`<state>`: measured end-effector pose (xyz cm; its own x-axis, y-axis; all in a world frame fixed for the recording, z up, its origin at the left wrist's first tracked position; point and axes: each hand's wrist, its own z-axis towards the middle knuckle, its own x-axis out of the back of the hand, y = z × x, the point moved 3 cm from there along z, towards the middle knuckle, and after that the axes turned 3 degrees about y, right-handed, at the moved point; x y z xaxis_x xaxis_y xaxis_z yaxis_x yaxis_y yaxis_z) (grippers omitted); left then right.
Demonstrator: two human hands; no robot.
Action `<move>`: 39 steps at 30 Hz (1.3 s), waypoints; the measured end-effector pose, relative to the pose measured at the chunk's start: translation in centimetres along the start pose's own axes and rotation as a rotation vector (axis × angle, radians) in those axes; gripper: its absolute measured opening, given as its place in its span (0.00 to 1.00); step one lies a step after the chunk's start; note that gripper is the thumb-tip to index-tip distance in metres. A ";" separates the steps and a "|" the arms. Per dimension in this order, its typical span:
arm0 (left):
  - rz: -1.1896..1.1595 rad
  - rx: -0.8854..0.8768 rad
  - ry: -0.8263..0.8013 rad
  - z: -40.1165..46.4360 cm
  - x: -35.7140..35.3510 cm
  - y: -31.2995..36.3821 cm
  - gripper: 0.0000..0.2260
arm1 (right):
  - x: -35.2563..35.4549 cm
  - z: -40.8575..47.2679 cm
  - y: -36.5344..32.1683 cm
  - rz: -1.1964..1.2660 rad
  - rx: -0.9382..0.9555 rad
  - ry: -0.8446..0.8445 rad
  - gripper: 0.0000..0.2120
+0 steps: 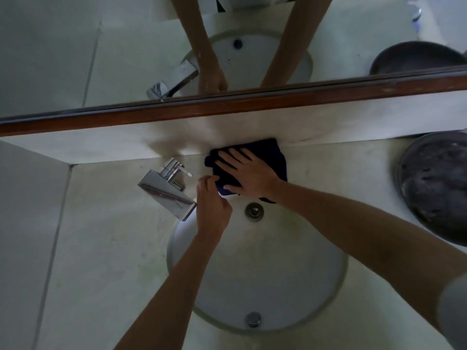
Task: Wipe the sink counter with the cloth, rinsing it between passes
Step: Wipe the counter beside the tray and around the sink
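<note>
A dark blue cloth (274,157) lies on the pale counter (106,223) behind the round sink (316,294), against the back wall. My right hand (249,173) lies flat on it with fingers spread, pressing it down. My left hand (212,205) is beside it at the sink's far rim, fingers curled and pinching the cloth's near left corner. Part of the cloth hangs over the sink's edge under my right wrist.
A chrome faucet (168,188) stands left of my left hand, its spout reaching over the sink. A dark round pan (437,183) sits on the counter at the right. A wood-framed mirror (227,102) runs along the back wall. The drain (254,210) lies just below the hands.
</note>
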<state>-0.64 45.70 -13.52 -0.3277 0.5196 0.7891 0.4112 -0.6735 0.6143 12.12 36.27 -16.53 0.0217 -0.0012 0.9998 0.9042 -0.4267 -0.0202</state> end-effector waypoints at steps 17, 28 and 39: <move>0.217 -0.185 -0.373 -4.9 -4.4 3.0 0.16 | 1.1 -12.1 8.2 0.125 -0.259 -0.018 0.35; 0.170 -0.041 -0.481 -19.9 -7.2 1.7 0.28 | 1.9 -19.4 10.9 0.118 -0.546 -0.038 0.36; 0.183 -0.093 -0.405 -24.2 -6.9 -0.1 0.28 | 1.3 -22.6 10.1 0.155 -0.716 0.001 0.37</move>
<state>-19.00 29.46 -19.23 0.1099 0.5390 0.8351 0.3471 -0.8081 0.4759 11.64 11.50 -15.20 0.1256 -0.1103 0.9859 0.3904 -0.9081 -0.1514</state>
